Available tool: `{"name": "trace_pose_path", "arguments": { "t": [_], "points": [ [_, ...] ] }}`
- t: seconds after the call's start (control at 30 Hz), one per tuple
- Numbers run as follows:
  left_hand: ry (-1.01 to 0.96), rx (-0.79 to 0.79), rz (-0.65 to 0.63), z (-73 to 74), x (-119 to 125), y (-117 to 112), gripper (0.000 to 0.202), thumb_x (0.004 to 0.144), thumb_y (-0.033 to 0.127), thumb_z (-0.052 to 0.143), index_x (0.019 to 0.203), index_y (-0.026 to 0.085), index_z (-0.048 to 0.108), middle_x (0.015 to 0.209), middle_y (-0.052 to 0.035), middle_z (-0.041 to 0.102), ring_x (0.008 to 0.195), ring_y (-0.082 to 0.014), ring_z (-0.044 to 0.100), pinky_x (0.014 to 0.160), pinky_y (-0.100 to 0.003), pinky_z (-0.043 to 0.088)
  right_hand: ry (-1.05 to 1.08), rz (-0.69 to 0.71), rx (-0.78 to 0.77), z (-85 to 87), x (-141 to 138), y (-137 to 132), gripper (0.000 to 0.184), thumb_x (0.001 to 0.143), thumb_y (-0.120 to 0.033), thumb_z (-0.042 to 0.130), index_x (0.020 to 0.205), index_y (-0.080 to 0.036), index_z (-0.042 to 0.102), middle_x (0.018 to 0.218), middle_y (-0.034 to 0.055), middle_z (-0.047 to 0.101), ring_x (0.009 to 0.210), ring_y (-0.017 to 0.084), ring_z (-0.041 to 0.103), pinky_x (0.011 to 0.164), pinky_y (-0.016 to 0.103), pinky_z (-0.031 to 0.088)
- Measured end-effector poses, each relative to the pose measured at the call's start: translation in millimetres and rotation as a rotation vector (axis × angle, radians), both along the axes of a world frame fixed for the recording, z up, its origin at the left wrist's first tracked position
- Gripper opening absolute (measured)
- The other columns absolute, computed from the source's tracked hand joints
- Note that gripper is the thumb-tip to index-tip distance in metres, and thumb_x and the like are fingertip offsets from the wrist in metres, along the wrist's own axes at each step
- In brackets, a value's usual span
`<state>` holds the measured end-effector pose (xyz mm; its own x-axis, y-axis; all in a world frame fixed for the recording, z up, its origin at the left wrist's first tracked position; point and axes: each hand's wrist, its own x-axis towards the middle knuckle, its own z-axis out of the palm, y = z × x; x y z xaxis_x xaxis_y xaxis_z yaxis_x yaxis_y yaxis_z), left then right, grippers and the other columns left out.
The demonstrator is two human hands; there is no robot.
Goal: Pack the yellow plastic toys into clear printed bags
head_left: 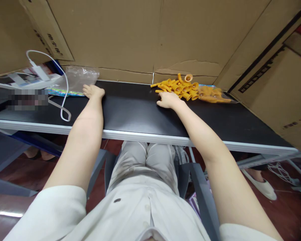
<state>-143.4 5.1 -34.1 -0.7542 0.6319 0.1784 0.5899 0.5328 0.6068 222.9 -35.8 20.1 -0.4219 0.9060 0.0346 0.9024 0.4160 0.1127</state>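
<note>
My left hand (93,91) rests at the back left of the black table, fingers stretched out at the edge of a clear plastic bag (81,78). A brightly coloured flat strip (74,93) lies under that bag. On the right, my right hand (168,100) is at the near side of a pile of yellow-orange plastic horn-shaped pieces (184,87). Its index finger reaches out and the thumb is apart from it; the other fingers are partly hidden. More such pieces fill a clear bag (213,94) beside the pile.
Tall cardboard panels (130,36) wall the back and right. A white cable (66,97) with a plug (40,72) loops over the table's left side. The table's pale front edge (145,136) runs above my lap. Another person's shoe (262,185) shows at lower right.
</note>
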Motion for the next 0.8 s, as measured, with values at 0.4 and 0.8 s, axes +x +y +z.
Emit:
{"name": "trace_pose_path", "arguments": {
  "t": [0.4, 0.8],
  "points": [
    [0.119, -0.154, -0.07, 6.3, 5.3, -4.2, 0.076, 0.089, 0.057, 0.054, 0.144, 0.005, 0.068, 0.158, -0.0265, 0.059, 0.158, -0.045, 0.036, 0.125, -0.067, 0.025, 0.002, 0.046, -0.014, -2.9, 3.9, 6.1, 0.047, 0.098, -0.028, 0.051, 0.135, -0.01, 0.073, 0.147, 0.0183, 0.07, 0.14, 0.036, 0.064, 0.125, 0.051, 0.044],
    [0.209, -0.072, -0.496, 37.2, 31.3, -37.0, 0.054, 0.094, 0.047, 0.067, 0.134, 0.011, 0.065, 0.126, -0.0128, 0.075, 0.153, -0.0413, 0.034, 0.124, -0.08, 0.001, 0.005, 0.053, -0.009, -4.1, 5.4, 8.3, 0.046, 0.098, -0.028, 0.051, 0.135, -0.012, 0.074, 0.15, 0.016, 0.069, 0.142, 0.036, 0.063, 0.126, 0.053, 0.044]
  ]
}}
